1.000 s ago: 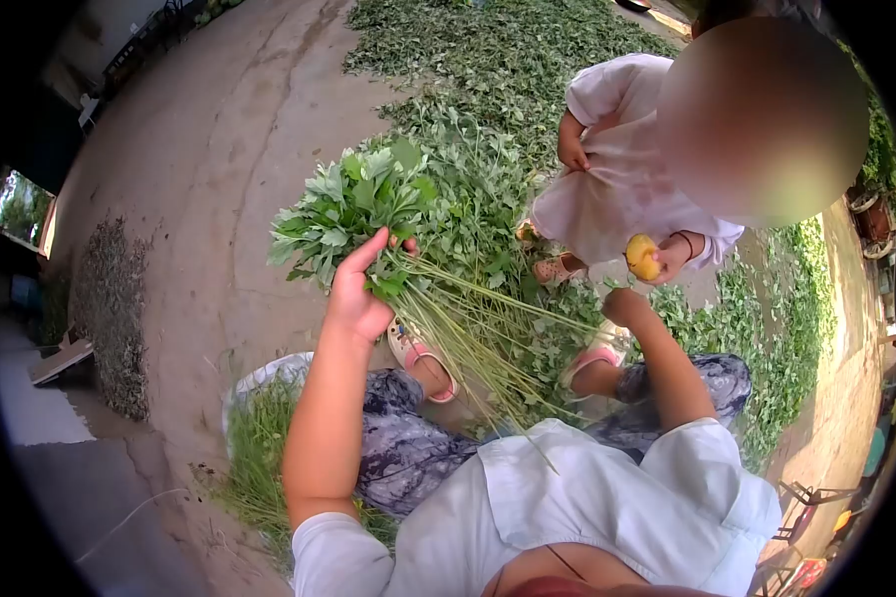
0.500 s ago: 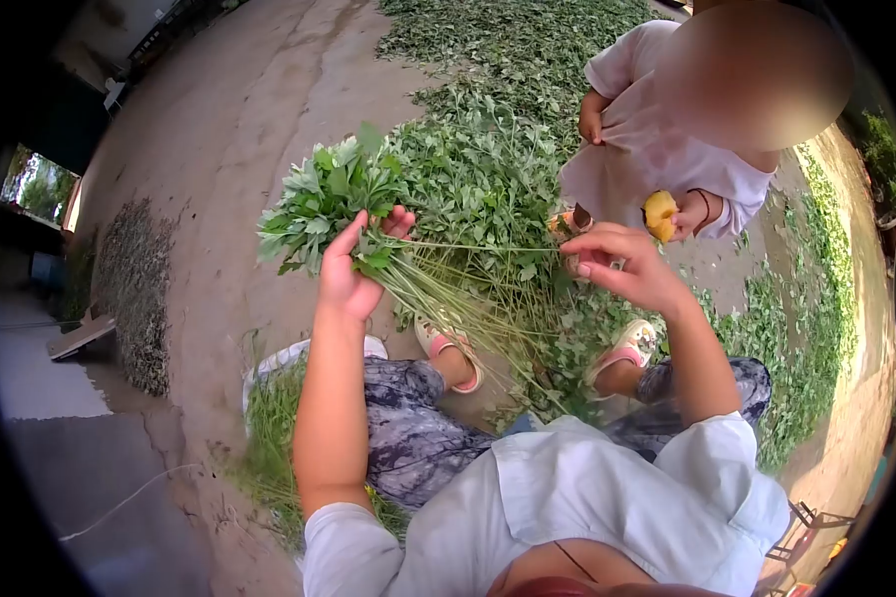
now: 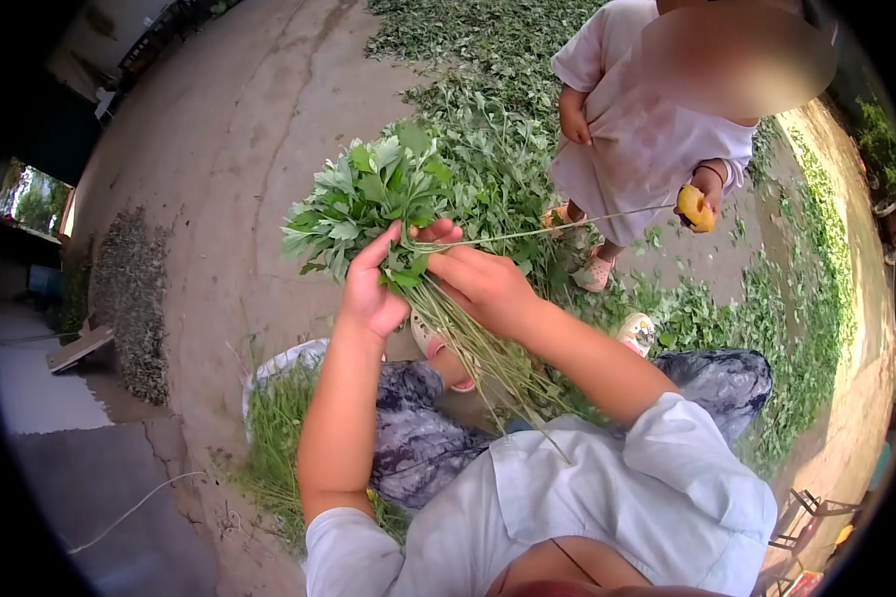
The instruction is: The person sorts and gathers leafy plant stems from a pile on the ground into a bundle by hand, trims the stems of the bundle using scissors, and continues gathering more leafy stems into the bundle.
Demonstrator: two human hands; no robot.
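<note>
My left hand (image 3: 376, 289) is closed around the neck of a bunch of leafy green stems (image 3: 363, 204). Broad leaves fan out above that hand, and thin bare stems trail below toward my lap. My right hand (image 3: 486, 289) has its fingers bent against the bunch just under the leaves, pinching at the stems; the fingertips are partly hidden. One long thin stem (image 3: 577, 224) runs from the bunch out to the right, its far end near the other person's hand. A pile of cut leafy stems (image 3: 503, 164) lies behind the bunch.
Another person (image 3: 657, 149) stands at the front right, holding a yellow fruit (image 3: 696, 209). Cut greens (image 3: 806, 328) cover the ground on the right. By my left leg sits a white sack (image 3: 291, 358) with green stems (image 3: 284, 418). Dark drying plant matter (image 3: 129, 298) lies at left.
My right hand has moved left from the outstretched stem to the bunch. The bunch has shifted slightly right. The other person's fruit hand has moved a little right.
</note>
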